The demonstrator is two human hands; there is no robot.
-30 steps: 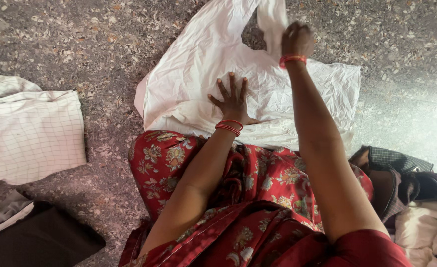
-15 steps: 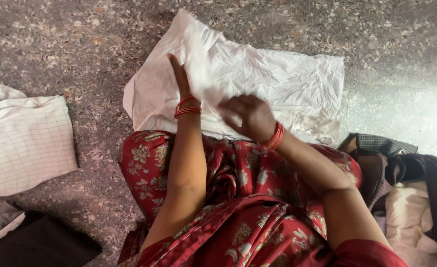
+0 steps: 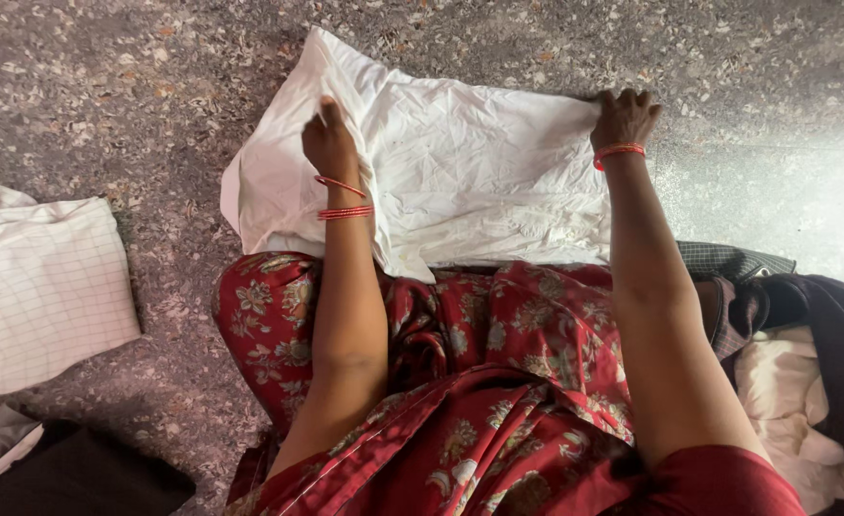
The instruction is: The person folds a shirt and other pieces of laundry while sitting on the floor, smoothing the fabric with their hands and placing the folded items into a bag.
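On a speckled stone floor [image 3: 107, 96], the left hand [image 3: 327, 143] presses flat on a white cloth [image 3: 470, 172] while the right hand [image 3: 623, 117] pinches its far right corner

Packages, labels, signs, screens: none seen.
Around me I find only cloth and bare floor; nothing printed or lit.

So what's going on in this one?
A person sitting on a speckled floor is handling a white cloth spread out in front of their knees. The left hand rests on the cloth's left part, and the right hand grips its far right corner. The cloth lies mostly flat but wrinkled. A folded checked cloth sits to the left, and a heap of dark and pale clothes to the right.
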